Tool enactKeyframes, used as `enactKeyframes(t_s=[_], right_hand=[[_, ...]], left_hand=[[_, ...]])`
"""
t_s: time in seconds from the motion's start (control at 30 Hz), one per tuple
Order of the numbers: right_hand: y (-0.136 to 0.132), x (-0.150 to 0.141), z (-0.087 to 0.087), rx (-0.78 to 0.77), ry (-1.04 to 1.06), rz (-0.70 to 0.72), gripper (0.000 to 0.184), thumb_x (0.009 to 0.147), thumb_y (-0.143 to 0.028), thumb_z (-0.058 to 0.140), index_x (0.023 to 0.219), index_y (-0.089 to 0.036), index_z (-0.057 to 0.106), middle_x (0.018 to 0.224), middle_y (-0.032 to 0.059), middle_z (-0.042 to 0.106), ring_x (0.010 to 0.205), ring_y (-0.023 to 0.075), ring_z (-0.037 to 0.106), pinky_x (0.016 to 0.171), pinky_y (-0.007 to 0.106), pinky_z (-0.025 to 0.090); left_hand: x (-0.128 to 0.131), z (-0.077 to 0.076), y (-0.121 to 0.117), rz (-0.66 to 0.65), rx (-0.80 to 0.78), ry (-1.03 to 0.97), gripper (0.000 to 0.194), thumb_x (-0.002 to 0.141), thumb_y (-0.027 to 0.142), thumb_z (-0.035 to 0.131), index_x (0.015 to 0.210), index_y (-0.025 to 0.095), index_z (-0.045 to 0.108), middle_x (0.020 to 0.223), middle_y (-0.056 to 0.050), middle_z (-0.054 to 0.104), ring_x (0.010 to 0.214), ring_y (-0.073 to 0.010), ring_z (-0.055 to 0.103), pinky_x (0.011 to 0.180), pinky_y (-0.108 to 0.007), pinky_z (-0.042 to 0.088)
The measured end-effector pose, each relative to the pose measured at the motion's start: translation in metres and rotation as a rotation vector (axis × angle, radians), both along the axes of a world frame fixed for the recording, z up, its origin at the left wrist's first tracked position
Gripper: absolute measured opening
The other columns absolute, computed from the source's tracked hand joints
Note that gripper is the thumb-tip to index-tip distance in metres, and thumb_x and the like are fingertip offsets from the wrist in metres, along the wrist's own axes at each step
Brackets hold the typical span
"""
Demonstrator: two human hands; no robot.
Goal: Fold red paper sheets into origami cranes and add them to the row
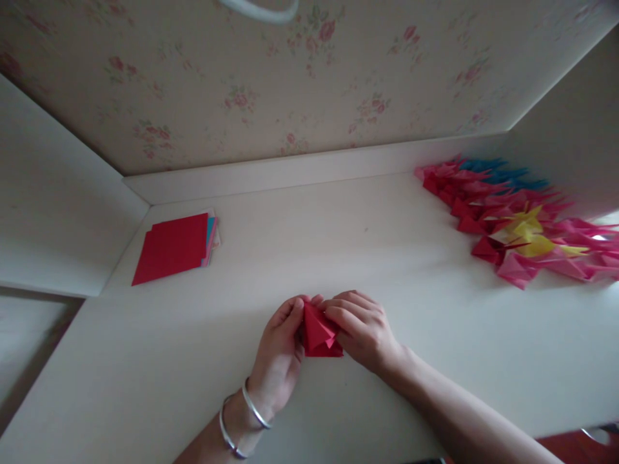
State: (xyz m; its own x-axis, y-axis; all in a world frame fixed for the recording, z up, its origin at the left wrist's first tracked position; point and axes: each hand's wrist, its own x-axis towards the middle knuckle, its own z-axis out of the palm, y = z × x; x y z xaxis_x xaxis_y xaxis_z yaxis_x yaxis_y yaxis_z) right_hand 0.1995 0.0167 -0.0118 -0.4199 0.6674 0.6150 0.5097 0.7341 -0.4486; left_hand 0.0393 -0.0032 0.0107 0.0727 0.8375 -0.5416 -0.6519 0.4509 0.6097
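Note:
A partly folded piece of red paper (pixel 318 334) rests on the white tabletop (pixel 338 238) between both hands. My left hand (pixel 279 351), with two silver bangles on its wrist, grips the paper's left side with thumb and fingertips. My right hand (pixel 360 327) pinches the paper's upper right edge, fingers curled over it. The part of the paper beneath the fingers is hidden.
A stack of square paper sheets (pixel 174 247), red on top, lies at the back left. A pile of folded paper cranes (pixel 520 222) in pink, red, blue and yellow spreads along the right. A floral-papered wall (pixel 290 77) rises behind the table.

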Motion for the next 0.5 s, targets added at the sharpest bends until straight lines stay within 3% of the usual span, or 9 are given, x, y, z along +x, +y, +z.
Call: enactKeyframes(t_s=[0.2, 0.33, 0.5], right_hand=[[0.0001, 0.0044, 0.0046, 0.028, -0.062, 0.043, 0.011, 0.094, -0.010, 0.055, 0.098, -0.019, 0.058, 0.091, 0.0057, 0.076, 0.081, 0.0201, 0.067, 0.078, 0.035, 0.051], [0.0013, 0.0027, 0.0060, -0.091, -0.017, -0.007, 0.008, 0.094, -0.013, 0.054, 0.098, -0.019, 0.057, 0.097, 0.0063, 0.076, 0.079, 0.0202, 0.066, 0.077, 0.037, 0.051], [0.0026, 0.0002, 0.0043, -0.174, 0.018, -0.018, 0.010, 0.094, -0.013, 0.053, 0.098, -0.019, 0.059, 0.094, 0.0060, 0.075, 0.081, 0.0208, 0.068, 0.077, 0.038, 0.053]], left_hand=[[-0.0044, 0.0003, 0.0020, -0.050, -0.007, -0.042, 0.024, 0.071, 0.026, 0.085, 0.089, 0.017, 0.071, 0.093, -0.006, 0.075, 0.083, -0.0167, 0.069, 0.071, -0.024, 0.055], [-0.0019, 0.0000, 0.0018, -0.072, 0.065, 0.044, 0.025, 0.074, 0.031, 0.083, 0.091, 0.016, 0.074, 0.089, -0.005, 0.073, 0.075, -0.0125, 0.063, 0.067, -0.020, 0.050], [-0.0006, -0.0027, 0.0025, -0.063, 0.090, 0.114, 0.027, 0.071, 0.034, 0.083, 0.090, 0.016, 0.076, 0.088, -0.005, 0.073, 0.077, -0.0144, 0.063, 0.068, -0.022, 0.049]])
